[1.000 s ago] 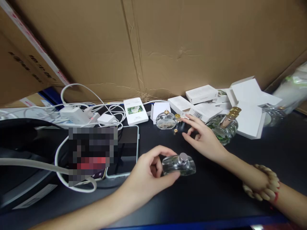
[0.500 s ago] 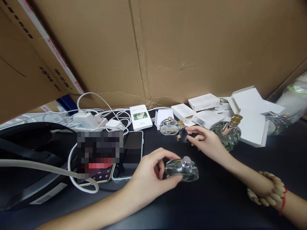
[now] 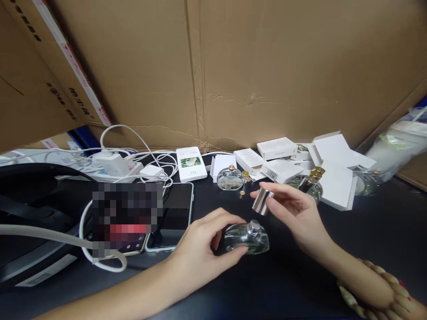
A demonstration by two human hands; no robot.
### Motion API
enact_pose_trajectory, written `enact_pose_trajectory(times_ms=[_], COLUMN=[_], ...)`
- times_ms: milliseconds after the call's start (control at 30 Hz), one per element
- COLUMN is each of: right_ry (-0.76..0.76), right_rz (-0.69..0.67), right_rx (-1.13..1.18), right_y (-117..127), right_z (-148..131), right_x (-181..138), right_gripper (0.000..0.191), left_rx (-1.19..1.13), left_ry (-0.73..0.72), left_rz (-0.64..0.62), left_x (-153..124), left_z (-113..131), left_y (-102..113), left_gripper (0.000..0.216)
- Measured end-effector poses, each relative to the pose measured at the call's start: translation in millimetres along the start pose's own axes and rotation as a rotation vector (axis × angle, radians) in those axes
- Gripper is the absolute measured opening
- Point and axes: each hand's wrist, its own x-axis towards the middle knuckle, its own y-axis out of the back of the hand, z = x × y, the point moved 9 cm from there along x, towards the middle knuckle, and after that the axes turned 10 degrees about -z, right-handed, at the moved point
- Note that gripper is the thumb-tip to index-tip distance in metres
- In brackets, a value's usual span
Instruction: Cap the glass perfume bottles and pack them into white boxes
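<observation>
A clear glass perfume bottle (image 3: pixel 262 243) with a silver spray collar stands on the black table, its left end gripped between the thumb and fingers of my left hand (image 3: pixel 210 244). Above and a little right of its nozzle, my right hand (image 3: pixel 293 211) pinches a shiny silver cap (image 3: pixel 263 202), tilted and apart from the bottle. Behind them sits another glass bottle (image 3: pixel 230 180) with a small gold top. Next to that one lie small gold and silver caps (image 3: pixel 246 178). More glass bottles with gold tops (image 3: pixel 316 173) stand behind my right hand, partly hidden by it.
White boxes (image 3: pixel 276 148) are heaped along the cardboard wall (image 3: pixel 267 75). A white box with a flower picture (image 3: pixel 191 164), tangled white cables and chargers (image 3: pixel 110 164) lie at the back left. Two phones (image 3: pixel 168 218) and a black headset (image 3: pixel 30 222) are on the left.
My right hand has picked up the silver cap from beside the rear bottle and brought it nearer, above the held bottle. My left hand keeps its grip. The view has shifted slightly.
</observation>
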Motion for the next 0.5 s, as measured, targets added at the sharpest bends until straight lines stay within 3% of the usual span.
enact_pose_trajectory(times_ms=[200, 333, 500], right_ry=[0.136, 0.355, 0.499], right_rz=[-0.156, -0.258, -0.257], right_rx=[-0.102, -0.338, -0.493], right_y=[-16.1, -28.8, -35.5], right_z=[-14.8, -36.1, -41.6], right_x=[-5.3, -10.6, -17.9], right_gripper=[0.025, 0.026, 0.038], left_rx=[0.017, 0.017, -0.007], left_ry=[-0.017, -0.001, 0.012], left_rz=[0.007, 0.008, 0.002], left_x=[-0.7, -1.2, -0.6], left_z=[0.7, 1.2, 0.4], left_y=[-0.1, 0.0, -0.8], left_gripper=[0.029, 0.028, 0.027])
